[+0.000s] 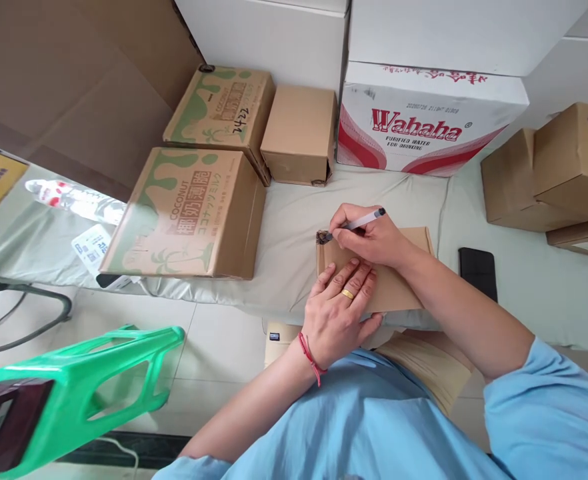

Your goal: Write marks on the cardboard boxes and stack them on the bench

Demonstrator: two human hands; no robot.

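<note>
A plain brown cardboard box (399,293) lies in front of me at the edge of the cloth-covered surface. My right hand (369,235) grips a pen (364,220) with a clear barrel and black end cap. Its tip meets the box's far left corner, where a dark scribbled patch (323,237) shows. My left hand (341,300), with a gold ring and a red cord bracelet, rests flat on the box, fingers stretched out and holding nothing. My right forearm hides part of the box.
Coconut-printed cartons (189,213), a small brown box (299,127) and a Wahaha carton (424,127) stand at the back. Right are a black phone (478,275) and brown boxes (574,153). A water bottle (79,202) lies left; below stands a green stool (89,380).
</note>
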